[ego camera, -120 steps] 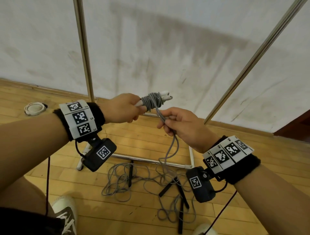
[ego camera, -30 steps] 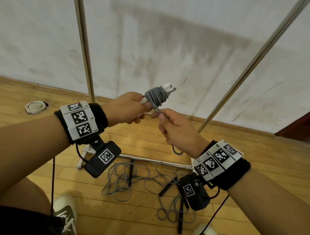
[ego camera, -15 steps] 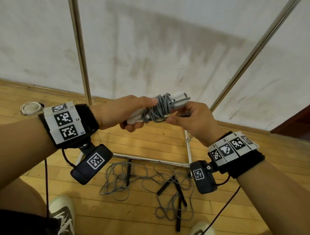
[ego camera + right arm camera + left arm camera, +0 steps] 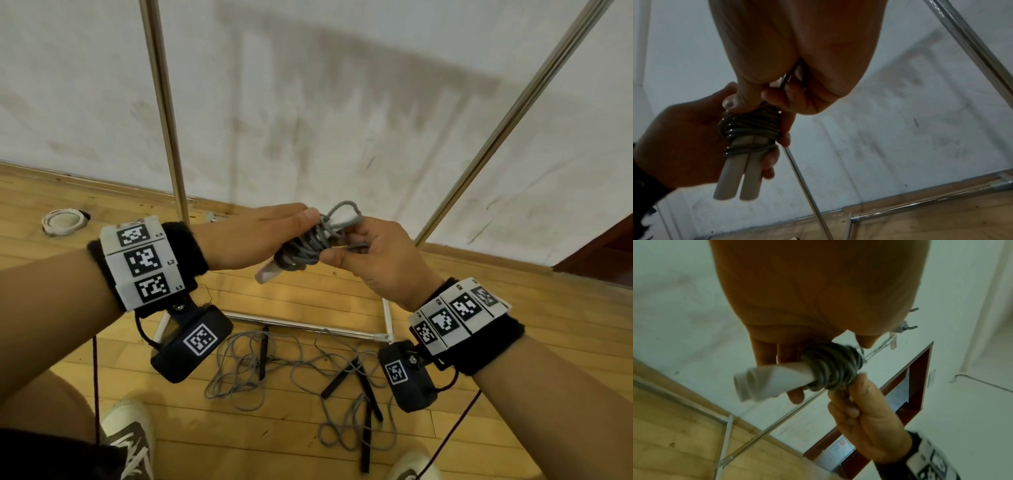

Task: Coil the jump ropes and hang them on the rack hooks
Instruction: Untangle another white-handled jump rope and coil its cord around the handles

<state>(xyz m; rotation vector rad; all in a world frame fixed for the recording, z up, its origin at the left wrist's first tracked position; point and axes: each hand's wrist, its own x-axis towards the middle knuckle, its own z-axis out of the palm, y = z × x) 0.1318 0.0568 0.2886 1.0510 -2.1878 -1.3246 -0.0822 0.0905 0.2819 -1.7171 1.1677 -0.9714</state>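
Grey cord wound round the paired white handles [image 4: 274, 270] makes a bundle [image 4: 305, 248] slanting up toward the wall, left hand [image 4: 250, 236] curled around it, right hand [image 4: 376, 260] pinching its loose loop [image 4: 342, 209] beside.

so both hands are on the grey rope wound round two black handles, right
Not quite: the handles are white, not black, as the right wrist view shows. Black handles belong to the ropes on the floor. Both the left hand and right hand do hold the grey rope bundle.
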